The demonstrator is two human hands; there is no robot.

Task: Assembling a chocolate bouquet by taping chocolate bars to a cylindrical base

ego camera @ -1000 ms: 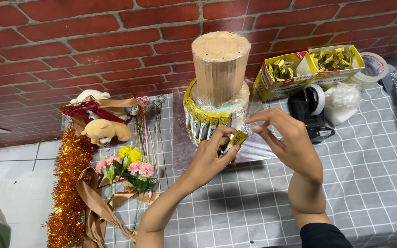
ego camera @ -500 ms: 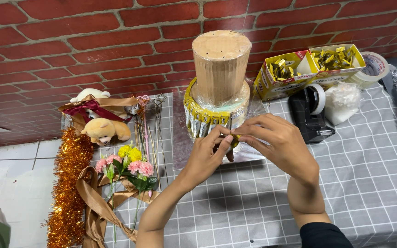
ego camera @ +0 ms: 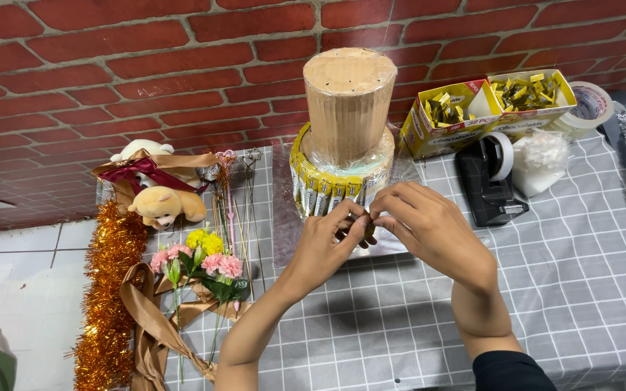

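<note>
Left hand (ego camera: 327,242): you are pinching a small sachet (ego camera: 366,221) with thumb and fingertips, just in front of the tiered stand (ego camera: 348,127).
Right hand (ego camera: 429,228): you are closing your fingers on the same sachet from the other side; your two hands are touching at the fingertips.
Sachet: it is mostly hidden between your fingers; only a dark sliver is showing, so you cannot tell its colour for sure.
Tiered stand: a cardboard-brown cylinder is standing upright on a wider round base; yellow sachets (ego camera: 327,190) are lining the base's wall side by side.
Clear sheet (ego camera: 288,224): it is lying flat under the tiered stand, on the grey checked worktop (ego camera: 574,289).
Open yellow boxes (ego camera: 487,105): two are sitting to the right of the tiered stand, by the brick wall, holding loose sachets.
Tape dispenser (ego camera: 490,177): black, it is standing to the right of the tiered stand, in front of the boxes.
White bag (ego camera: 541,161): it is resting just beside the dispenser, further from the stand.
Tape roll (ego camera: 588,105): it is lying beyond the boxes, far right of the stand.
Teddy bears (ego camera: 157,195): they are lying to the left of the tiered stand.
Artificial flowers (ego camera: 201,261): they are lying left of the stand, in front of the bears.
Gold tinsel (ego camera: 106,289): it is trailing along the worktop's edge, furthest left of the stand.
</note>
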